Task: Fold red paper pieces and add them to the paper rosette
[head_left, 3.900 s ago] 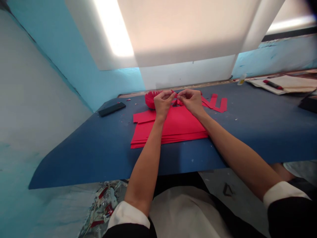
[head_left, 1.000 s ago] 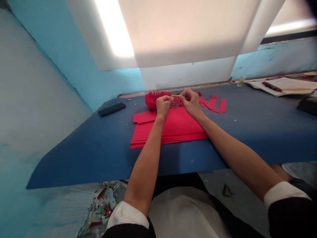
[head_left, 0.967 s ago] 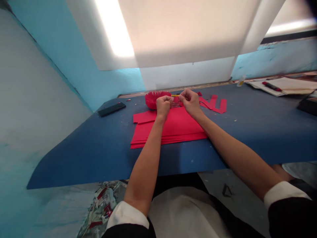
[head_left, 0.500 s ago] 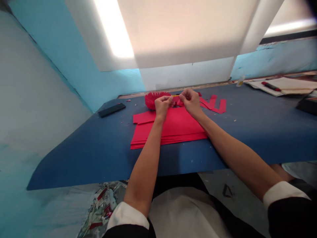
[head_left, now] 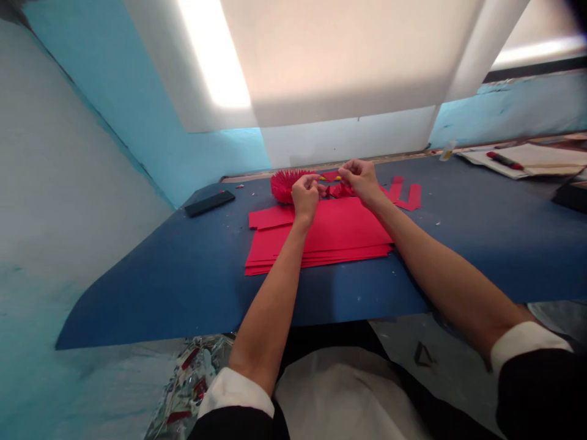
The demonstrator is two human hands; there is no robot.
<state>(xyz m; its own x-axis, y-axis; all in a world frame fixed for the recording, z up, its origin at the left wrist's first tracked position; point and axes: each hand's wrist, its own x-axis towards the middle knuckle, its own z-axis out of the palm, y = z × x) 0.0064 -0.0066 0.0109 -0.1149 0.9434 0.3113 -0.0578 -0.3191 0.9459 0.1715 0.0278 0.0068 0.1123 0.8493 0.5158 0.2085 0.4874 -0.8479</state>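
Note:
My left hand (head_left: 306, 194) is closed, with its thumb and forefinger pinched at the left end of a small red paper piece (head_left: 330, 175) that shows a little yellow. At the other end of that piece, the fingertips of my right hand (head_left: 362, 181) are pinched together. Both hands hover above the far edge of a stack of red paper sheets (head_left: 346, 226). Just behind my left hand sits a spiky red folded-paper ring (head_left: 283, 185), partly covered by it. Small red folded pieces (head_left: 342, 190) lie below and between the hands.
Red paper strips (head_left: 406, 194) lie right of the stack, and a red strip (head_left: 273, 217) rests on its left side. A black phone-like slab (head_left: 210, 203) is at the left. A small bottle (head_left: 447, 151), a red marker (head_left: 504, 161) and papers (head_left: 550, 157) are at the far right.
My hands have moved a little further apart, the right one shifting right and slightly up. More of the small red piece shows between them. The view has shifted slightly.

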